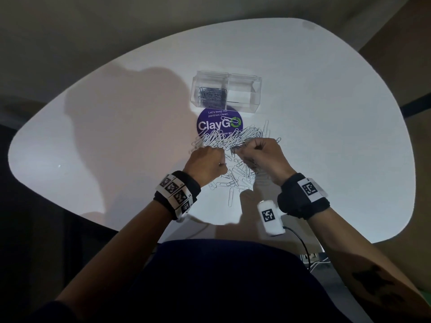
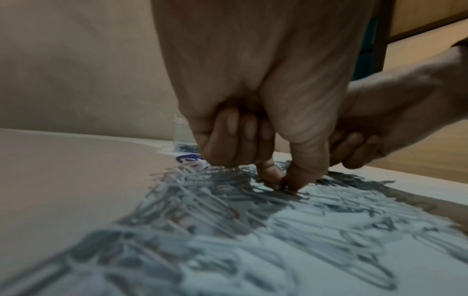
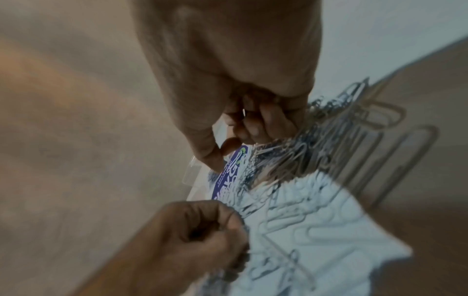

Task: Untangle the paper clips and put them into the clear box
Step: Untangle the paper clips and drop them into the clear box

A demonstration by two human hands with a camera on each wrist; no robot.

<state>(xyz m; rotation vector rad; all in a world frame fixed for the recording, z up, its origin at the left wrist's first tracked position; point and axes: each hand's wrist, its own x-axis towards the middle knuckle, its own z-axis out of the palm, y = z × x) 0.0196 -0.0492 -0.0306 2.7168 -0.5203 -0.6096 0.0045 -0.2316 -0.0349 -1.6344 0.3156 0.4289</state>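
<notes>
**Both hands down in the clip pile**

Fingers [image 2: 236, 138] of my left hand [image 1: 206, 163] are curled into the palm, while its thumb and forefinger press tip to tip on a strand of the paper clips [image 1: 229, 142] at the pile's near-left edge; the left wrist view shows that pinch right at the table [image 1: 116, 108] surface, though blur hides how many clips it catches. A banded wrist strap [image 1: 176, 193] with black-and-white markers sits behind that hand.

Between my two hands the tangle spreads across the white table, its far part lying over a round purple sticker [image 1: 215, 123] reading "ClayGo". Loose single clips lie nearer to me, beneath and behind my wrists.

Beyond the sticker, touching its far rim, stands the clear box [image 1: 245, 89]. Its left compartment holds a heap of clips; its right one looks nearly bare.

To the right, my right hand [image 1: 261, 156] is bunched as well, fingers folded around a clump of clips that hangs from the grip toward the pile. A dark strap [image 1: 303, 198] with a marker circles that wrist, and a small white tagged device [image 1: 270, 217] sits just beside it.
</notes>
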